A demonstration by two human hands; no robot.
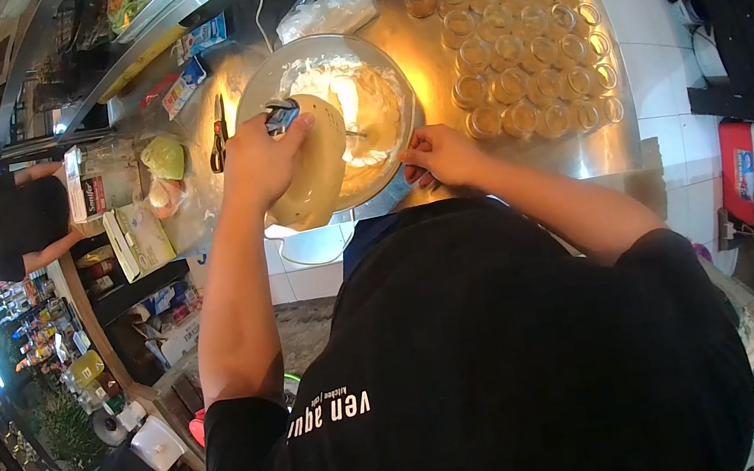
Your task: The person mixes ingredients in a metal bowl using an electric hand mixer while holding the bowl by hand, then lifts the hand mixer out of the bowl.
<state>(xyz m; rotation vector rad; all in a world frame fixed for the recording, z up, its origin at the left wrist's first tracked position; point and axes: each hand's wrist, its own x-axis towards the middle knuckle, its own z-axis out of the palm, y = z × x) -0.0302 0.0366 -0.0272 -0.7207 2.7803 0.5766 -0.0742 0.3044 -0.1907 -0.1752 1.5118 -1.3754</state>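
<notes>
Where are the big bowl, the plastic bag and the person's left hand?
Big bowl [404,87]: head view, on its wall.
Plastic bag [325,10]: head view, middle of its crumpled surface.
Left hand [263,160]: head view, back of the hand.

Black shirt [515,332], white lettering [340,407], mix [379,114] all streaky white and tan, whitish bag [327,8] by the far edge of the counter [574,152], plus a red-and-white cooler [749,173].

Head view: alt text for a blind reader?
Left hand holds a cream-coloured hand mixer over a clear round bowl of pale mixture, right hand beside the bowl. Clear glass jars stand in rows on a metal counter.
</notes>
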